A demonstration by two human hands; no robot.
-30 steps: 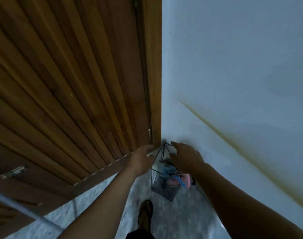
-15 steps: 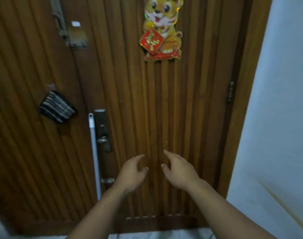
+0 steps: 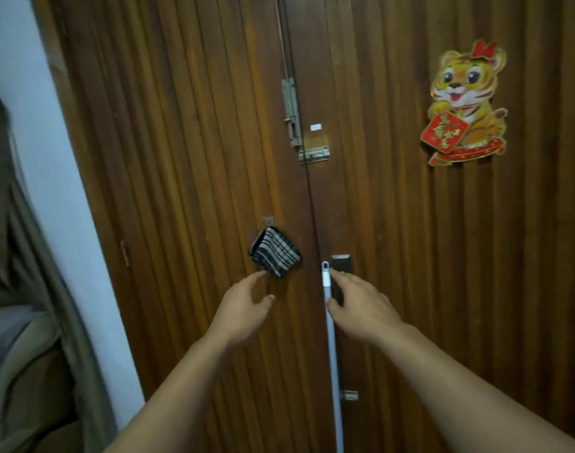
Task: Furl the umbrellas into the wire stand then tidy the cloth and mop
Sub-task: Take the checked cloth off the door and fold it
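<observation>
A dark brown wooden double door with vertical grooves fills most of the view. A metal slide bolt is fixed near the seam between the 2 leaves, with a brass latch plate beside it. A cartoon tiger decoration is stuck on the right leaf. A pale wall is seen at left, partly covered by blurred brown fabric. The light is dim.

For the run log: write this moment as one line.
left hand open, nearing cloth | right hand open at mop handle | neither held
</observation>
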